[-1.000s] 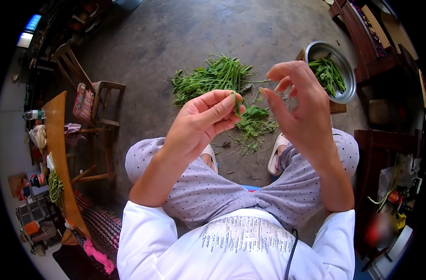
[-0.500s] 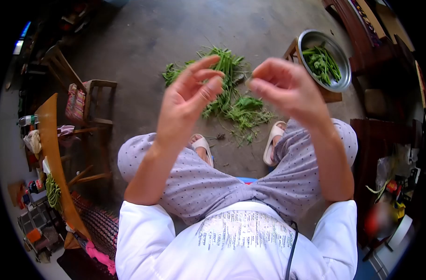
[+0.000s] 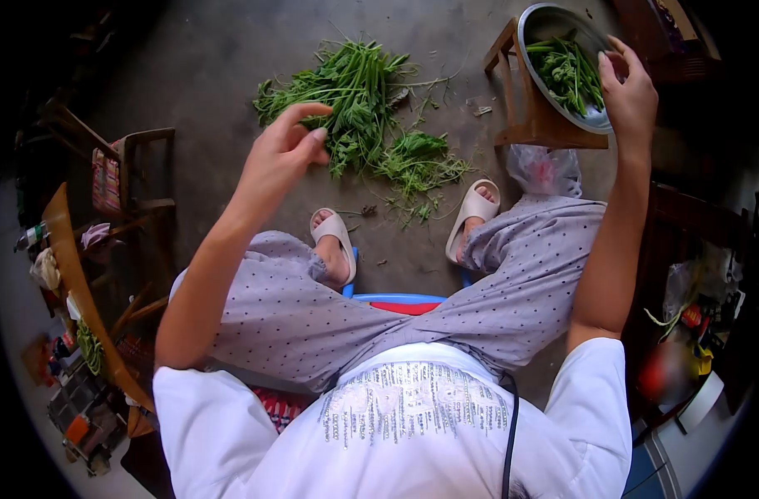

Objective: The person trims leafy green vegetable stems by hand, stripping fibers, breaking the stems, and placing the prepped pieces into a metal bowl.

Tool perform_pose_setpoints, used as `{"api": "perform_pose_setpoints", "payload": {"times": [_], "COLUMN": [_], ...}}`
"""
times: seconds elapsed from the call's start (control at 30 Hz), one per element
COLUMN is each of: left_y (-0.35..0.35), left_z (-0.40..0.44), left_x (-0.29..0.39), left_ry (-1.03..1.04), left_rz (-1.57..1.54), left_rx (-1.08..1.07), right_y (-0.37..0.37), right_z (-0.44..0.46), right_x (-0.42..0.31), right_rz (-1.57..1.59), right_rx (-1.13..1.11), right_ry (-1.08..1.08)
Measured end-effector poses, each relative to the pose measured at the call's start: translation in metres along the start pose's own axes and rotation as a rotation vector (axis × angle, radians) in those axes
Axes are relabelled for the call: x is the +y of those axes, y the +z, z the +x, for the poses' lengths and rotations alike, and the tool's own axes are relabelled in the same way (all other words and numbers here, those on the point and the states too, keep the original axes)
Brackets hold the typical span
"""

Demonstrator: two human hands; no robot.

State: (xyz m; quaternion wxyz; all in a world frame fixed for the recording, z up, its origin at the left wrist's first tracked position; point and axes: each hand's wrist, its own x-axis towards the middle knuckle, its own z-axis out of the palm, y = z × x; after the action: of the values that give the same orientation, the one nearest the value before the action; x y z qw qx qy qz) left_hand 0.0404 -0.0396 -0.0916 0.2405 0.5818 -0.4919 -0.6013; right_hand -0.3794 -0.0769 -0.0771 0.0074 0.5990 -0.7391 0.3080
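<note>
My left hand (image 3: 292, 148) hovers in front of the pile of leafy green stems (image 3: 346, 104) on the floor. Its index finger and thumb are apart, and nothing shows between them. Over at the upper right, my right hand (image 3: 630, 93) is at the right rim of a metal basin (image 3: 594, 125). Its fingers are loosely bent and apart, with nothing visible in them. Inside the basin lie picked green stems and leaves (image 3: 565, 73). A smaller heap of thin, curly trimmings (image 3: 421, 162) is on the floor nearer my feet.
The basin rests on a wooden stool (image 3: 529, 129), with a clear plastic bag (image 3: 544, 170) beside it. A wooden chair (image 3: 147, 170) stands at the left. I sit on a blue seat (image 3: 396, 298), my sandals (image 3: 478, 212) flat on the floor. Dark furniture (image 3: 687, 224) lines the right.
My hands have parted from close together in front of me. The right one moved right to the basin; the left moved a little left and down. The view has shifted.
</note>
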Motion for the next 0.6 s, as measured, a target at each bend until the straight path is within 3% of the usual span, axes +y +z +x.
{"api": "perform_pose_setpoints", "payload": {"times": [0.07,0.13,0.27,0.33,0.37,0.47,0.6], "left_y": [0.02,0.037,0.102,0.129,0.143,0.18,0.209], "left_z": [0.036,0.096,0.182,0.199,0.19,0.177,0.115], "left_x": [-0.012,-0.067,-0.201,-0.249,-0.242,-0.319,-0.321], "left_ry": [0.091,0.231,0.36,0.314,0.193,0.067,-0.006], "left_rz": [0.432,0.726,0.979,1.177,1.249,1.167,0.748], "left_rx": [-0.118,-0.325,-0.49,-0.47,-0.432,-0.12,-0.173], "right_y": [0.003,0.006,0.009,0.016,0.019,0.017,0.019], "right_z": [-0.009,-0.015,-0.026,-0.026,-0.026,-0.025,-0.022], "right_x": [-0.03,-0.055,-0.091,-0.084,-0.081,-0.087,-0.094], "right_rz": [0.182,0.256,0.268,0.248,0.23,0.232,0.274], "right_rx": [-0.021,-0.103,-0.261,-0.293,-0.331,-0.422,-0.476], "right_ry": [-0.07,-0.093,-0.202,-0.208,-0.229,-0.123,-0.091]}}
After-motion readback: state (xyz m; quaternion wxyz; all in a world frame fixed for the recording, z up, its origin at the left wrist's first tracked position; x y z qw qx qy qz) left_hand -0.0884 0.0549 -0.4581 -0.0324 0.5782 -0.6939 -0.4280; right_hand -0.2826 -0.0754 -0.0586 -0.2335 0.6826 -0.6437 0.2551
